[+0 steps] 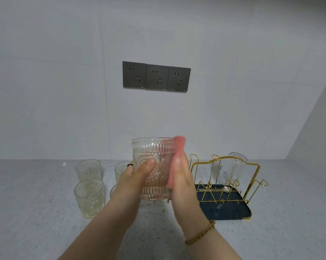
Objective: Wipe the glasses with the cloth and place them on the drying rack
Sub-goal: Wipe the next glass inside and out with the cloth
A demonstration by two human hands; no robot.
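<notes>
I hold an embossed clear glass upright above the counter, in the middle of the view. My left hand grips its left side, thumb across the front. My right hand presses a pink cloth against the glass's right side; the cloth folds over the rim. A gold wire drying rack on a dark blue tray stands to the right, with one glass upside down on a back prong.
Two more embossed glasses stand on the speckled counter at the left, and two others are partly hidden behind my left hand. Three grey wall sockets sit on the white wall behind. A side wall closes the right.
</notes>
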